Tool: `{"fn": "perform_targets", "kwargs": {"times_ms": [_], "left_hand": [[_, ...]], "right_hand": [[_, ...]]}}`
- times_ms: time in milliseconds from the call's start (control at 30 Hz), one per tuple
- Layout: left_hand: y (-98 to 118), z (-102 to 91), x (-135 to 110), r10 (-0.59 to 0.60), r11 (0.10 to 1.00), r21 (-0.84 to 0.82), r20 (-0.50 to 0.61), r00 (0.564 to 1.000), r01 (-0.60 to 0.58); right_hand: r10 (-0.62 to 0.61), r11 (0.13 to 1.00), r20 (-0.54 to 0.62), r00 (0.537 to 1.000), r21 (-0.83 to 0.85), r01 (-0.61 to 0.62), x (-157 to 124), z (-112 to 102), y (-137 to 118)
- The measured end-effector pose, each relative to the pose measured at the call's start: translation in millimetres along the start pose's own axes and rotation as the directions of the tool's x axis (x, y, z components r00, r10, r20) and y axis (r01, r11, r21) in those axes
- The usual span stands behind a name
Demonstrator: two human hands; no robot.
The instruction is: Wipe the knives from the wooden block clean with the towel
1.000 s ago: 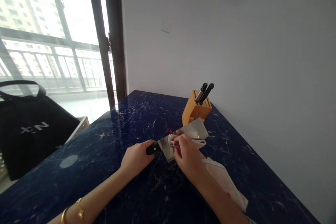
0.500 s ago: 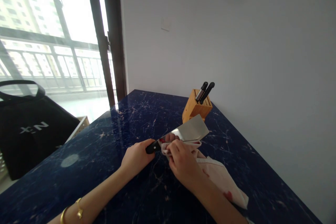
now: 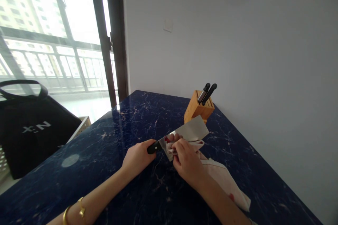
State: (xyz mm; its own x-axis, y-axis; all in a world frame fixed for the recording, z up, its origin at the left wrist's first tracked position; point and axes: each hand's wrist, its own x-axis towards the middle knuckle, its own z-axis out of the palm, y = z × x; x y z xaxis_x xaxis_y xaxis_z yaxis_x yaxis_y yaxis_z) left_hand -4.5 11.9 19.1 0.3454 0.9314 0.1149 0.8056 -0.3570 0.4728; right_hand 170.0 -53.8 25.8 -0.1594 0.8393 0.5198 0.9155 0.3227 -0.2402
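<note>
My left hand (image 3: 137,158) is wrapped round the black handle of a broad steel cleaver (image 3: 191,130), whose blade points away to the right above the dark blue marble table (image 3: 105,147). My right hand (image 3: 186,160) is closed on a bunched white cloth with red marks (image 3: 224,179) and presses it against the blade near the handle. The rest of the cloth trails along the table under my right forearm.
A wooden knife block (image 3: 198,109) with two black-handled knives stands at the back by the white wall. A black bag (image 3: 29,126) sits off the table's left edge, in front of a large window with a dark frame.
The cloth hand slid along the blade toward the handle, then edged slightly back. The cleaver's blade tilted a little. My left hand stayed on the handle.
</note>
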Motion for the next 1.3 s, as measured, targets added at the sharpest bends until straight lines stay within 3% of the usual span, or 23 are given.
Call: {"fn": "perform_targets", "kwargs": {"times_ms": [67, 267, 500, 767, 1067, 1300], "left_hand": [[0.7, -0.6, -0.1, 0.0, 1.0, -0.001, 0.001, 1.0, 0.0], [2.3, -1.9, 0.0, -0.029, 1.0, -0.008, 0.014, 0.999, 0.029], [-1.1, 0.6, 0.2, 0.012, 1.0, -0.001, -0.01, 1.0, -0.012], [2.9, -2.2, 0.1, -0.038, 0.999, 0.02, 0.024, 0.999, 0.038], [-2.6, 0.5, 0.7, 0.0, 1.0, 0.011, 0.005, 1.0, 0.0], [-7.9, 3.3, 2.6, 0.023, 1.0, -0.019, -0.025, 0.999, -0.023]], "right_hand": [[-0.013, 1.0, 0.012, 1.0, 0.001, 0.013, 0.2, -0.3, -0.3], [0.123, 0.99, -0.138, 0.983, 0.08, -0.113, 5.6, -11.4, 16.3], [0.03, 1.0, -0.007, 1.0, 0.003, -0.03, -0.1, 0.1, -1.3], [0.132, 0.986, -0.144, 0.981, 0.121, -0.115, 5.9, -11.9, 17.8], [-0.034, 0.996, 0.029, 0.999, 0.081, 0.032, 0.9, -4.8, -0.9], [0.09, 0.978, -0.081, 0.993, 0.196, -0.073, 6.8, -18.3, 19.2]]}}
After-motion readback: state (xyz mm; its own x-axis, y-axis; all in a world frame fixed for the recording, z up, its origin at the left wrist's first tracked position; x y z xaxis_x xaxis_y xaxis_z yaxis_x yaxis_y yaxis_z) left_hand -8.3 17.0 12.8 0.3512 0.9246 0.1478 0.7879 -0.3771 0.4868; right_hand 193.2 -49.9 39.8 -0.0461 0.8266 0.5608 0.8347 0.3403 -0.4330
